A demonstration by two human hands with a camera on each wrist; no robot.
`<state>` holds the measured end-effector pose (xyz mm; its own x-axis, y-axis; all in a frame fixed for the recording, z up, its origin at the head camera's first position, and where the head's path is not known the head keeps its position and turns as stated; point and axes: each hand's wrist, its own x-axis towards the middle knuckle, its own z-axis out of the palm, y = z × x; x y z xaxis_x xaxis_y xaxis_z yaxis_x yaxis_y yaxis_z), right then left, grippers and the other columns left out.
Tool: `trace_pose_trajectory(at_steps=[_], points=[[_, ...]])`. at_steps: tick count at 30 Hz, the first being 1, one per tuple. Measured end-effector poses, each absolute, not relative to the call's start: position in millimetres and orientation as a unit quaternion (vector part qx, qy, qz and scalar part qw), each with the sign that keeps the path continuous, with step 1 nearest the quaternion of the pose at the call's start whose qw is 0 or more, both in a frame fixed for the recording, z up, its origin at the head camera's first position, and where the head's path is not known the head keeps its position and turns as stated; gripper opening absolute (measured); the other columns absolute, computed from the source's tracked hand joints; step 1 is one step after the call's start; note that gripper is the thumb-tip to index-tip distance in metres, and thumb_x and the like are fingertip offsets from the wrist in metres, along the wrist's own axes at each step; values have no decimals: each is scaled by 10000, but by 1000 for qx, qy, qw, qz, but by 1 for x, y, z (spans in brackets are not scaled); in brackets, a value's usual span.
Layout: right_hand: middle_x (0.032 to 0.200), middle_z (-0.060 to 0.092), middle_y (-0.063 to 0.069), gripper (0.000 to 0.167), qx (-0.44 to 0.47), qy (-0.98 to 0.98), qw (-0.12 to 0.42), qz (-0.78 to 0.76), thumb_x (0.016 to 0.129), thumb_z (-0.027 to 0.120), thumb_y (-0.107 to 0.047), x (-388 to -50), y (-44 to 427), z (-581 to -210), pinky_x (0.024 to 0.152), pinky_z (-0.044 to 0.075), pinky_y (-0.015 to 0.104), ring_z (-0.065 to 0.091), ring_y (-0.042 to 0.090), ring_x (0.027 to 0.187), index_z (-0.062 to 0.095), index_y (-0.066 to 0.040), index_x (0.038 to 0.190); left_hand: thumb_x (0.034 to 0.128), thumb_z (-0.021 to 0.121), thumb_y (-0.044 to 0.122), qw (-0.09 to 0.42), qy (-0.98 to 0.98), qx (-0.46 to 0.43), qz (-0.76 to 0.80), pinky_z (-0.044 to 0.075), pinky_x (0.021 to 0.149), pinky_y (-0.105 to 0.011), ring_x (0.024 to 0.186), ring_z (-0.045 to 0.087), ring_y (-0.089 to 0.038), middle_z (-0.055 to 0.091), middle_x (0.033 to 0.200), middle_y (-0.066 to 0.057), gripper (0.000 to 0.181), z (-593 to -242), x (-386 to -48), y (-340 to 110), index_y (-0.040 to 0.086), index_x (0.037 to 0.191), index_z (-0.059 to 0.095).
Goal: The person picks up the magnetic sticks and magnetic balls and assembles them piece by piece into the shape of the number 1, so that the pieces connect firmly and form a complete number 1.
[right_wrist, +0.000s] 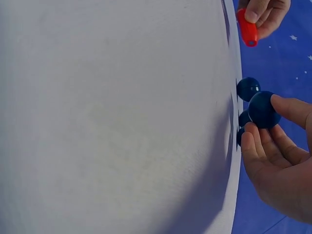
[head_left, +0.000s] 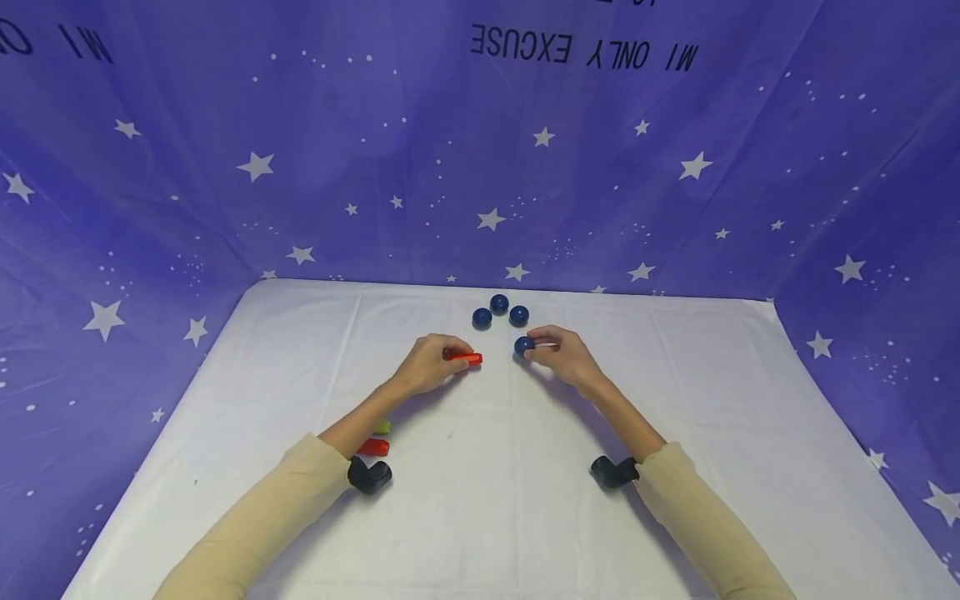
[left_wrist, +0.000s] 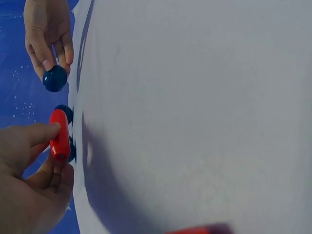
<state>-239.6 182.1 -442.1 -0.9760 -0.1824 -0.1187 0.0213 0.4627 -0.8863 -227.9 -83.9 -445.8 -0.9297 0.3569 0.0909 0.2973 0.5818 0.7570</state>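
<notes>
My left hand [head_left: 433,364] pinches a short red rod [head_left: 469,359] between thumb and fingers, its free end pointing right. In the left wrist view that red rod [left_wrist: 59,135] shows a small dark spot at its end. Opposite, my right hand [head_left: 567,358] holds a glossy blue ball [head_left: 524,347] at its fingertips. The right wrist view shows this blue ball [right_wrist: 263,109] between the thumb and the fingers. A gap separates rod and ball. Just beyond the hands, three more blue balls lie close together on the table: a left one [head_left: 482,318], a back one [head_left: 499,304] and a right one [head_left: 519,316].
A white cloth covers the table [head_left: 480,517]. Beside the left forearm lie another red rod [head_left: 374,447] and a yellow-green piece [head_left: 382,427], both partly hidden. Black devices [head_left: 613,472] sit at both wrists. A purple star-patterned curtain [head_left: 420,167] encloses the back and sides.
</notes>
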Motion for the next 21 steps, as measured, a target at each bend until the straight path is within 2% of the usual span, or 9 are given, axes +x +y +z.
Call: trace_pose_trajectory(at_steps=[6, 21], points=[[1225, 656, 154, 403, -50, 847, 98, -520, 895, 733, -131, -237, 183, -443, 928, 473, 421, 632, 302, 1112, 634, -24, 1269, 881, 742, 60, 21, 883, 192, 428, 489, 837, -359, 892, 622, -198, 736, 1013, -64, 208, -449, -230, -77, 18, 1085, 751], [1225, 656, 138, 401, -50, 841, 103, -529, 883, 743, -131, -236, 179, -443, 928, 468, 414, 642, 277, 1092, 644, -43, 1262, 878, 750, 60, 19, 886, 199, 418, 491, 853, -368, 892, 620, -199, 733, 1001, -64, 198, -445, -232, -65, 33, 1074, 759]])
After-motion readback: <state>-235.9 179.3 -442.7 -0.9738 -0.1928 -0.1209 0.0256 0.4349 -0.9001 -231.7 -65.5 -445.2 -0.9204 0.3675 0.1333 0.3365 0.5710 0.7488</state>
